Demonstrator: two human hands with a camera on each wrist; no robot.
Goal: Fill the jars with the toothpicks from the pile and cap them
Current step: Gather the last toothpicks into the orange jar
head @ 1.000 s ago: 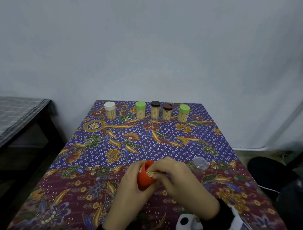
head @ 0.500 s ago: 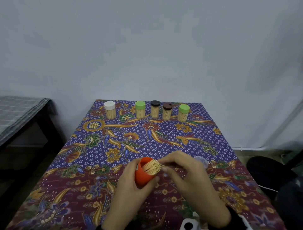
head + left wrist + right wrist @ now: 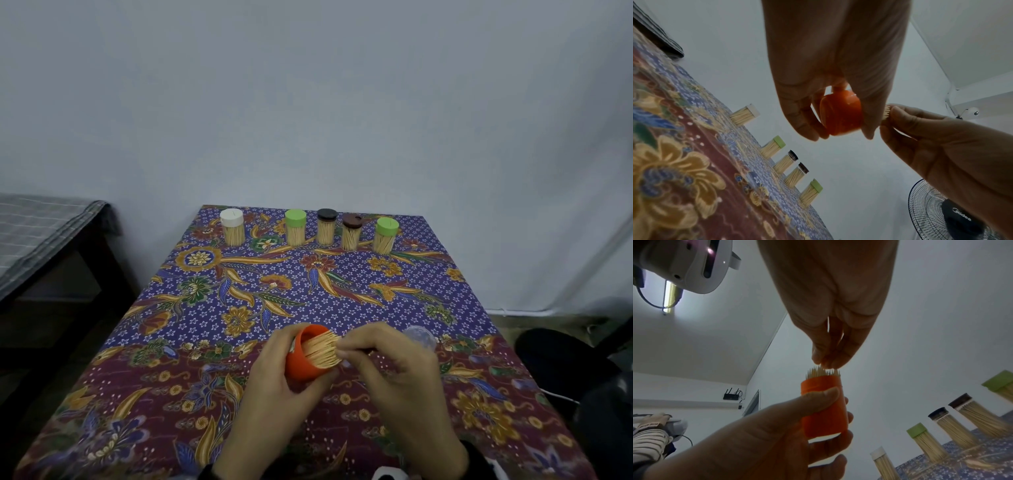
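My left hand (image 3: 284,363) grips an orange cup-like container (image 3: 303,371) just above the near middle of the table, tilted with its mouth to the right. A tight bundle of toothpicks (image 3: 322,349) sticks out of its mouth. My right hand (image 3: 346,351) has its fingertips bunched on the toothpick tips, seen in the right wrist view as fingertips (image 3: 826,363) touching the toothpicks (image 3: 823,371) above the container (image 3: 824,410). In the left wrist view the container (image 3: 840,116) sits between my curled fingers. A clear open jar (image 3: 419,337) lies behind my right hand, partly hidden.
Several capped jars full of toothpicks stand in a row at the table's far edge, from a white-capped jar (image 3: 232,226) to a green-capped jar (image 3: 386,234). A patterned cloth (image 3: 239,274) covers the table. A dark bench (image 3: 41,240) stands left; a fan (image 3: 953,214) is on the right.
My right hand has slid rightward off the container's mouth, uncovering the toothpick bundle. The container has tipped further to the right in my left hand.
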